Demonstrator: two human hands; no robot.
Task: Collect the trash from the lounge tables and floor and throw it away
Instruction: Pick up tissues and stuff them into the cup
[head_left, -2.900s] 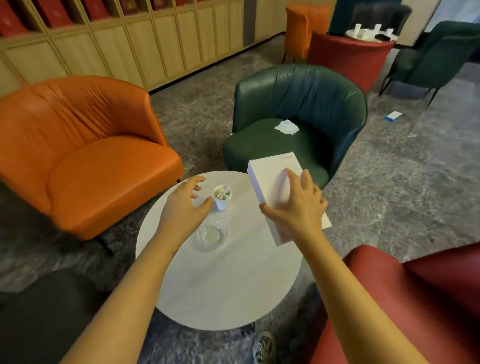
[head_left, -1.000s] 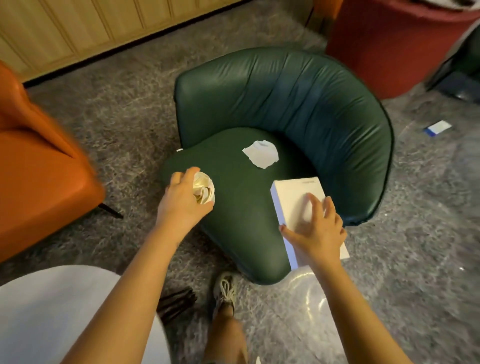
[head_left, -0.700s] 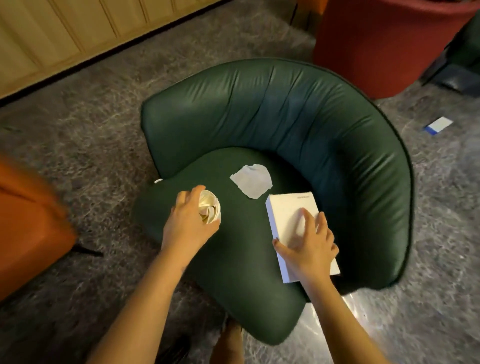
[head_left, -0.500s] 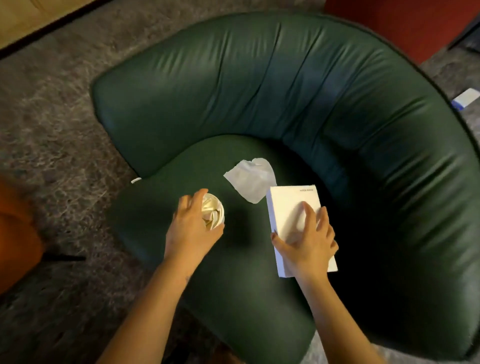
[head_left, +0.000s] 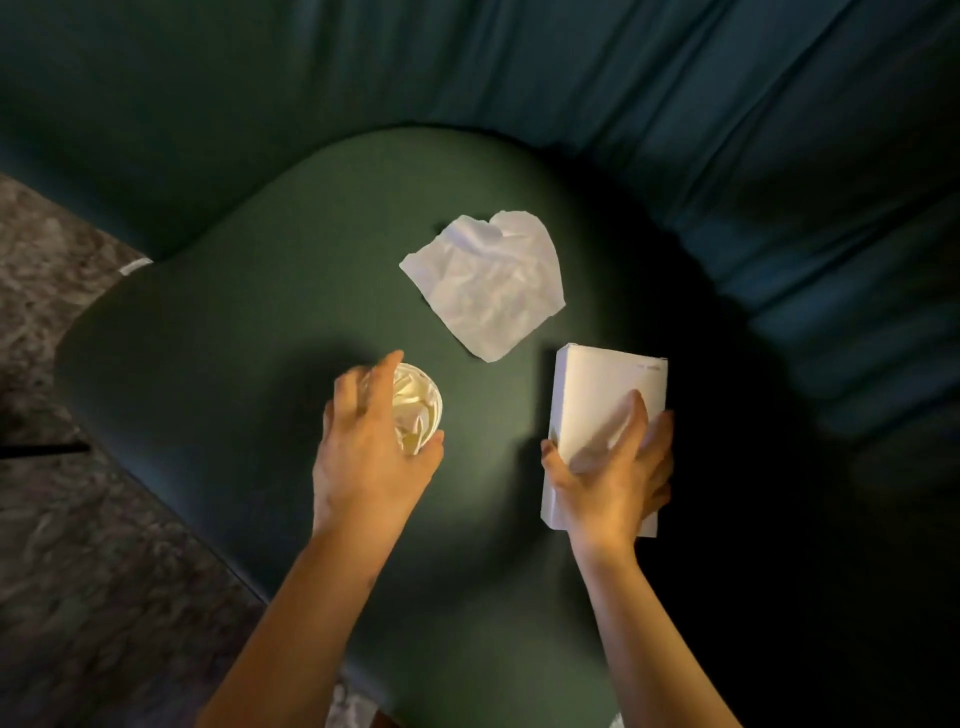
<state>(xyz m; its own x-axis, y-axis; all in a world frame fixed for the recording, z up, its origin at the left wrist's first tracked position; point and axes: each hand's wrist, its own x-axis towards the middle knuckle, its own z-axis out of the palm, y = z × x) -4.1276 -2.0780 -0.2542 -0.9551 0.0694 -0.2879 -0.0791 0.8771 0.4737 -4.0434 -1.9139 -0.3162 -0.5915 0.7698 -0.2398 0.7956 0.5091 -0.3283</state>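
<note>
the left hand (head_left: 371, 457) is curled round a small paper cup (head_left: 418, 410) stuffed with crumpled paper, thumb on one side of the rim and fingers on the other, and carries it just above the green armchair seat (head_left: 234, 364). the right hand (head_left: 610, 467) grips a white box (head_left: 602, 384) by its near end, thumb on the left edge and fingers spread over the top face. so both hands are grasping trash and neither is free. the next piece, a crumpled white napkin (head_left: 488, 283), lies flat on the seat cushion, at about 1 o'clock from the cup and 11 o'clock from the box, close to both but touched by neither. judging by this, the task is partway through: two items are collected and in hand, the napkin is not yet picked up, and nothing has been thrown away as far as can be seen, since no bin is in view. the grey carpet (head_left: 78, 571) shows at 8 o'clock; a small pale speck sits on it by the chair's edge at 9 o'clock, too small to tell whether it is trash. with both hands full, taking the napkin will probably need a spare finger pinch or stuffing it into the cup.
</note>
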